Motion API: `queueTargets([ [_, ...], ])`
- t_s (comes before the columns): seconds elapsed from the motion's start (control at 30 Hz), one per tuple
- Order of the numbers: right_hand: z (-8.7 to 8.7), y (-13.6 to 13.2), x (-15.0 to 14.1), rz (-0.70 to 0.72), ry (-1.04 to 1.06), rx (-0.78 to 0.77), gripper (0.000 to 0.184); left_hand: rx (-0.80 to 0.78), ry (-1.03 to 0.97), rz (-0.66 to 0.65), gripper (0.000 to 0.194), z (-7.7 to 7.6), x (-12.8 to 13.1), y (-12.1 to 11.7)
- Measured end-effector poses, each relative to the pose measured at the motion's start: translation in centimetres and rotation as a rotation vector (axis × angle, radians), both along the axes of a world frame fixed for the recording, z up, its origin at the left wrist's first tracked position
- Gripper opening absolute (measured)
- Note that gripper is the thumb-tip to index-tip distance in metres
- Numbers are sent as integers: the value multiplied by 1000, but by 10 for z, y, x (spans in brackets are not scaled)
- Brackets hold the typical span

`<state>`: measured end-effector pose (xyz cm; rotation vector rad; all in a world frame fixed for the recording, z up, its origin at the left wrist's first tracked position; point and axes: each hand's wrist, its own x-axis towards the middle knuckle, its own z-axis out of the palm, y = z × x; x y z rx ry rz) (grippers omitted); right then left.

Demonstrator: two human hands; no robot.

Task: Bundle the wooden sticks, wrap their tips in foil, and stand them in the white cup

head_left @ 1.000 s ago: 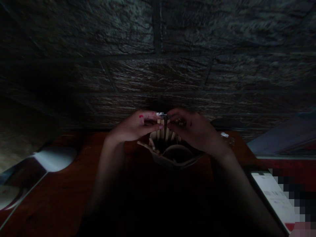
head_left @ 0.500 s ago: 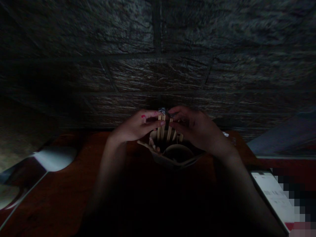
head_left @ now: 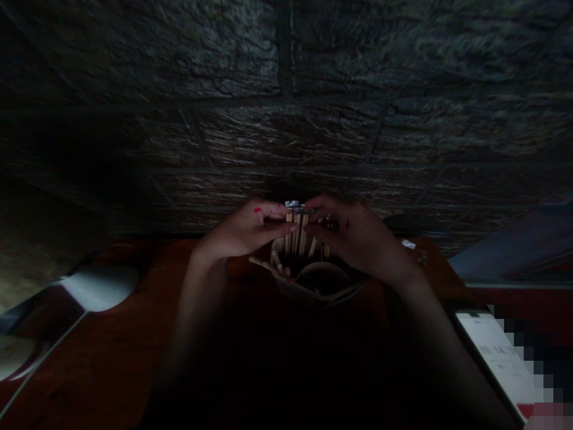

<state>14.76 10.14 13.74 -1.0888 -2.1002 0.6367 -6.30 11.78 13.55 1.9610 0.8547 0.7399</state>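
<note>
Slim pale wooden sticks [head_left: 294, 242] stand upright in a dark many-sided container [head_left: 308, 294]. My left hand [head_left: 248, 226] pinches the left sticks near their upper ends, thumb in front. Closed from the other side, my right hand [head_left: 353, 230] has its thumb against the sticks at the right of the bunch. Between the fingertips, just above the stick ends, is a small shiny silver piece that looks like foil [head_left: 293, 205]. More sticks lean at the container's right, partly behind my right hand. Dim light hides the container's inside.
A textured brick wall [head_left: 286, 137] rises close behind the wooden table [head_left: 161, 298]. A pale rounded object [head_left: 105, 288] with a thin cord is at left. A small silver scrap [head_left: 408, 244] lies at right, and a lit phone [head_left: 492, 358] sits lower right.
My right hand has come slightly left and down, drawing its sticks against those at my left hand. The gap between the two groups has narrowed. The silver piece shows more.
</note>
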Motion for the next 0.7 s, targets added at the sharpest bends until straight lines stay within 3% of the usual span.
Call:
queueTargets([
  [0.33, -5, 3, -5, 10, -7, 28, 25, -3, 51, -12, 23, -3, -6, 4],
  [0.7, -8, 4, -1, -14, -10, -6, 41, -20, 44, -12, 20, -3, -8, 4],
])
